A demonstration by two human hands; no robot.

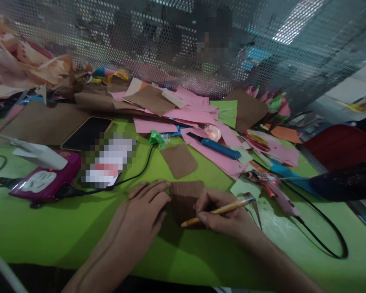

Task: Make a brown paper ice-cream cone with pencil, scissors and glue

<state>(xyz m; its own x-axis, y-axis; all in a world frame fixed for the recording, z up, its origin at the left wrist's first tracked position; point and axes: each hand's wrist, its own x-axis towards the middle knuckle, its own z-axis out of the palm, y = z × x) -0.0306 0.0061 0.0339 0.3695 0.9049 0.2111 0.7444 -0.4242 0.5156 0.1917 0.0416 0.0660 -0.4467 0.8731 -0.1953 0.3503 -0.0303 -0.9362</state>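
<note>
A small piece of brown crepe paper [185, 197] lies on the green table [49, 232] in front of me. My left hand [148, 207] rests flat beside it, fingers stretched out and touching the paper's left edge. My right hand [224, 213] is closed around a wooden pencil [219, 211], which lies across the paper's lower right part with its tip pointing left. A second brown paper piece [179, 160] lies a little farther back.
Pink, brown and green paper scraps [195, 114] pile at the back before a perforated metal screen [158, 44]. A blue craft knife [219, 148], a glue gun [273, 187] with black cable, a phone [87, 133] and a magenta power strip [45, 181] lie around. A red chair [338, 146] stands right.
</note>
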